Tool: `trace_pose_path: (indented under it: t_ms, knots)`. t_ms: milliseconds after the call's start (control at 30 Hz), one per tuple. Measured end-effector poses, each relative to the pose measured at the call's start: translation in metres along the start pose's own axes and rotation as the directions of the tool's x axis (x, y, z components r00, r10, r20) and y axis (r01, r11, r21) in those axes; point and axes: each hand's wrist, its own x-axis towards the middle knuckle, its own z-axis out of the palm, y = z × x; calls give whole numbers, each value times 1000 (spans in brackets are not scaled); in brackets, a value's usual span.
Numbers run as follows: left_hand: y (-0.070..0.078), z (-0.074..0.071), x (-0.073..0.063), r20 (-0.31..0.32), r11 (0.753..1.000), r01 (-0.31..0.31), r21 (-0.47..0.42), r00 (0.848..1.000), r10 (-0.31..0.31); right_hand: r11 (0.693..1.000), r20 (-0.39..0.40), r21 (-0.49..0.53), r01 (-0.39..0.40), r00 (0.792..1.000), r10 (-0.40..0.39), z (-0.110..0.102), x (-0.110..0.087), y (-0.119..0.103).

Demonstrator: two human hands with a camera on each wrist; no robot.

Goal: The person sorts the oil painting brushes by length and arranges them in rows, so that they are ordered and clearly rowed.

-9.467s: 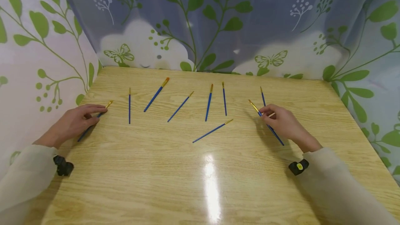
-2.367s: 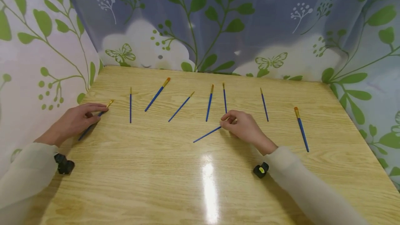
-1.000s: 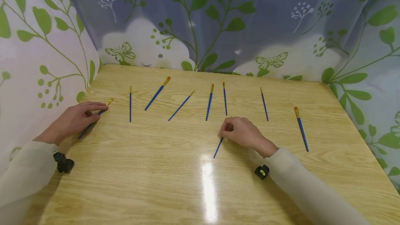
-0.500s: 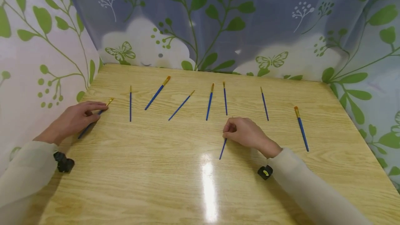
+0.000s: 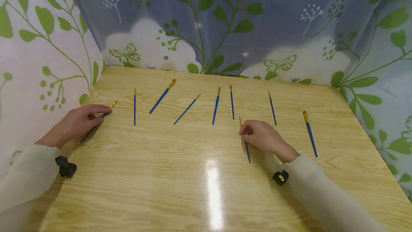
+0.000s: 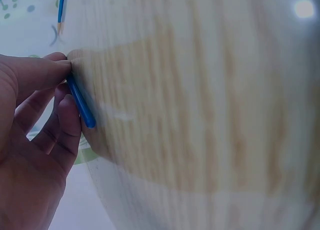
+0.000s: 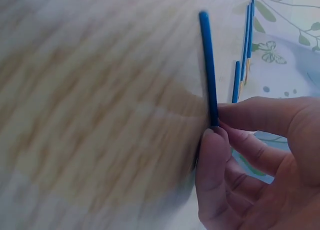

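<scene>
On the left of the head view, my left hand (image 5: 77, 122) pinches a blue-handled paintbrush (image 5: 88, 134) between thumb and fingers. In the left wrist view its blue handle (image 6: 82, 104) slants down beside the table edge. Right of the middle, my right hand (image 5: 264, 135) pinches a thin paintbrush (image 5: 247, 152) around its upper handle, gold tip pointing away from me. My fingers hide part of that brush. The right wrist view shows its blue handle (image 7: 207, 59) sticking out past the thumb and fingertips.
Several more brushes lie spread across the wooden table (image 5: 145, 182), among them a wide one (image 5: 159, 101), a slim one (image 5: 272, 110) and an orange-tipped one (image 5: 310, 133) at far right. A leaf-patterned curtain (image 5: 283, 17) hangs along the table's back edge.
The brush my right hand held earliest now lies at far right. That hand has gripped the thin middle brush, swung it from slanting to nearly straight, and shifted it right. My left hand stays put.
</scene>
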Motion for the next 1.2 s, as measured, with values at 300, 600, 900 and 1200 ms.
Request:
trace_pose_path:
  t_ms: [300,600,900,1200]
  knots:
    - [2,0,-1,-3,1000,12,-2,1000,-12,997,-45,-46,-68,997,66,-7,-3,11]
    - [4,-1,-2,6,1000,18,-10,1000,-18,996,-70,-61,-70,995,66,-12,-6,15]
    - [2,0,-2,0,999,31,-11,1000,-31,998,-90,-24,-57,994,55,-13,-8,23]
    - [1,1,0,-6,999,34,-10,999,-34,999,-71,10,-31,997,31,-16,-5,29]
